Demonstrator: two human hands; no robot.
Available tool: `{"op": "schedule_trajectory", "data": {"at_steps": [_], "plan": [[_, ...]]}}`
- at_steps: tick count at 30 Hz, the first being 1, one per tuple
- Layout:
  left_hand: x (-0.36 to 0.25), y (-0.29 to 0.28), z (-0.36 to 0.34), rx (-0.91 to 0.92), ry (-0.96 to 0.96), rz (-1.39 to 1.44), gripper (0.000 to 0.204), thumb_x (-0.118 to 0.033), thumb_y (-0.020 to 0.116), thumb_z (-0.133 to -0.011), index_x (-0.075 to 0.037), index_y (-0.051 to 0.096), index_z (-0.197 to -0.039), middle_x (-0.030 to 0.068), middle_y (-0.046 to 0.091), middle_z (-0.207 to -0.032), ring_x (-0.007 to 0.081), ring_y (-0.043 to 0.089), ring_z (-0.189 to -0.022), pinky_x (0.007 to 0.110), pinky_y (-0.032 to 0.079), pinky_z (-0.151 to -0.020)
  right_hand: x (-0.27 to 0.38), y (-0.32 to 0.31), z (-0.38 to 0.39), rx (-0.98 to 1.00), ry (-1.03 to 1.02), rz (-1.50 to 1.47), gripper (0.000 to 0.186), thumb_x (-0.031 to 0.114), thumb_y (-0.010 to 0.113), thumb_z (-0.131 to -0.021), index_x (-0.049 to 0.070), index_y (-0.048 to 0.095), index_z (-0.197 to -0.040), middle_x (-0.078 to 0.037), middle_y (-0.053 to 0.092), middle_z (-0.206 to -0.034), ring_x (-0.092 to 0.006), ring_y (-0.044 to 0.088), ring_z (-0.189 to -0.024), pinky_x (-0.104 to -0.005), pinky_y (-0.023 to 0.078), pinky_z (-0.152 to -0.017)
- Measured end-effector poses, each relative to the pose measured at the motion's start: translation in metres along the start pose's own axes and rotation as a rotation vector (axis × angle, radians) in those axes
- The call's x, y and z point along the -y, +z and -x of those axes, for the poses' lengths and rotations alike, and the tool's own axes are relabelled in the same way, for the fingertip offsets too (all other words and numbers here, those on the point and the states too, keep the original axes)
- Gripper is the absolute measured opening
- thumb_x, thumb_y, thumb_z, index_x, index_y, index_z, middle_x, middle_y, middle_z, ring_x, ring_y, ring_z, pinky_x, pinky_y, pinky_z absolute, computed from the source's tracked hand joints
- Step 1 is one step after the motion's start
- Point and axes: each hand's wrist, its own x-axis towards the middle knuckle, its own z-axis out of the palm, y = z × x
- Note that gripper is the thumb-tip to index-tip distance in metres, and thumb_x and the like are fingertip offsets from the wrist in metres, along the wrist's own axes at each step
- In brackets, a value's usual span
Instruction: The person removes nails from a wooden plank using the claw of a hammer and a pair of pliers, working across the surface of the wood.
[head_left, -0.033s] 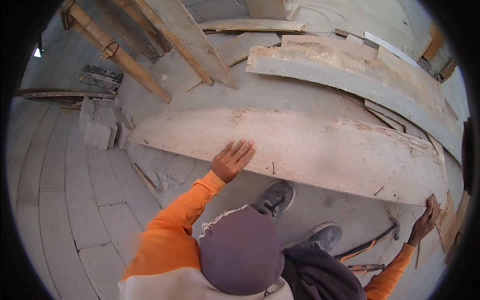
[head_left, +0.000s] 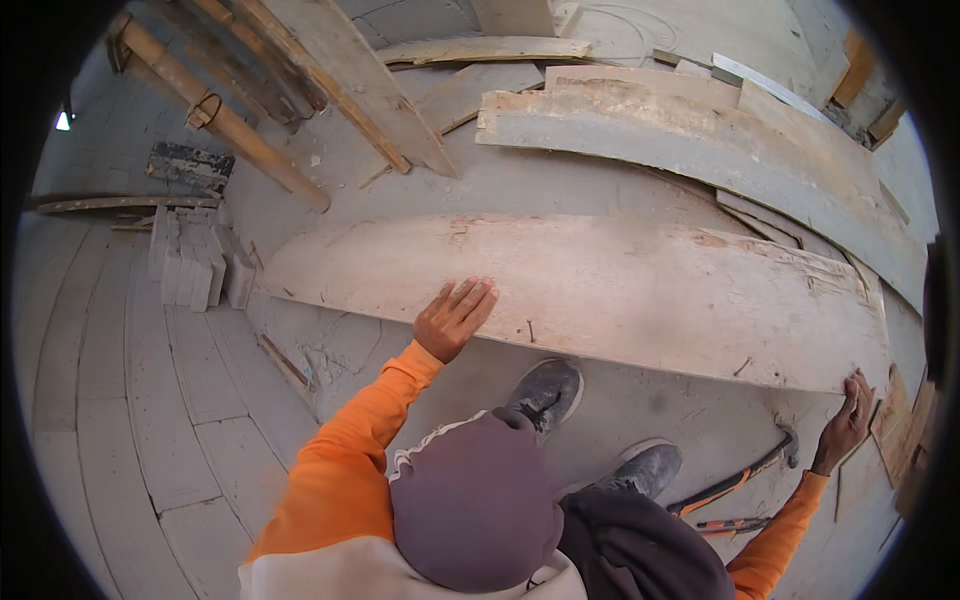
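Note:
A long, pale, worn plywood board [head_left: 600, 290] lies crosswise in front of me, its surface splintered along the far edge. Bent nails [head_left: 531, 330] stick up near its close edge. My left hand [head_left: 456, 316] rests flat on the board, left of its middle, fingers stretched and touching each other. At the right end, my right hand [head_left: 848, 420] holds the near corner, fingertips on top and the thumb out of sight. A claw hammer [head_left: 745, 474] with a black and orange handle lies on the floor below that corner, beside another orange and black tool [head_left: 733, 525].
Weathered boards [head_left: 680, 130] are piled beyond the plywood. Wooden posts [head_left: 225, 115] and an upright plank [head_left: 375, 85] stand at the far left. Grey slabs [head_left: 190, 262] lean together near the board's left end. My shoes [head_left: 548, 393] are close to its near edge.
The view has shifted slightly. The board's right end sits a little farther from me, with my right hand still at its corner. My left hand stays on the board.

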Motion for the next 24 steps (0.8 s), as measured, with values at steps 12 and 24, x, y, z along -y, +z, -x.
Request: {"op": "schedule_trajectory", "data": {"at_steps": [12, 24], "plan": [[-0.018, 0.082, 0.045, 0.138, -0.022, 0.036, 0.051, 0.005, 0.057, -0.096, -0.005, 0.055, -0.146, 0.0167, 0.052, -0.154, 0.0357, 0.048, -0.145, 0.055, 0.038, -0.120, 0.024, 0.012, 0.101, 0.065, 0.669, 0.378, 0.031, 0.022, 0.072, -0.097, -0.002, 0.065, -0.114, -0.024, 0.065, -0.106, -0.0357, 0.066, -0.096, -0.0436, 0.052, -0.082], [0.014, 0.064, 0.064, 0.199, 0.098, 0.162, 0.054, 0.009, 0.056, -0.094, -0.004, 0.053, -0.146, 0.0194, 0.050, -0.155, 0.0421, 0.045, -0.145, 0.062, 0.036, -0.119, 0.040, 0.015, 0.237, 0.423, 0.923, 0.289, 0.044, 0.033, 0.070, -0.096, -0.006, 0.051, -0.104, -0.031, 0.065, -0.089, -0.0514, 0.065, -0.084, -0.0520, 0.051, -0.076]]}}
